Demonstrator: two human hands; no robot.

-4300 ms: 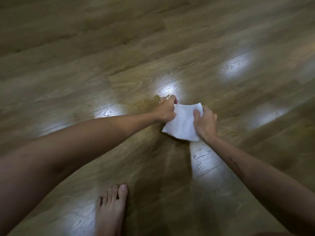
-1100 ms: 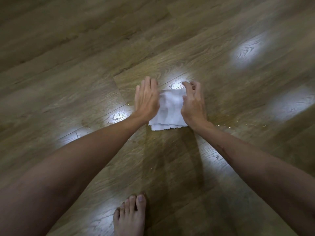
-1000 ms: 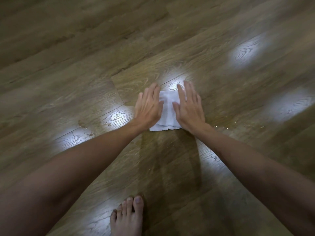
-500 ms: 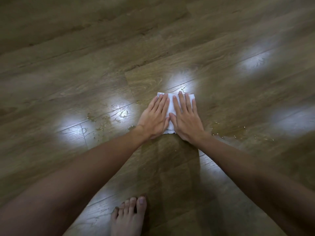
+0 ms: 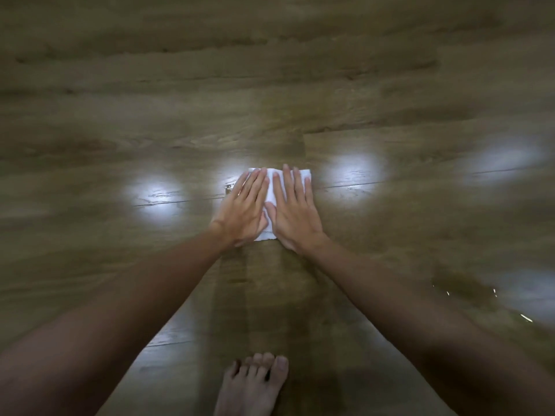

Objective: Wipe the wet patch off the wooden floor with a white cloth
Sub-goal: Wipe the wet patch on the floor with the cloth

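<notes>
white cloth flat on the wooden floor, mostly hidden under both palms, left hand at its 9 o'clock side, right hand at 3, fingers straight, pressing down, wet patch way off around 4 o'clock, bare foot at 6

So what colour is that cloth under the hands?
White. The cloth shows plainly in the head view, pressed flat under both hands on the brown floor.
</notes>
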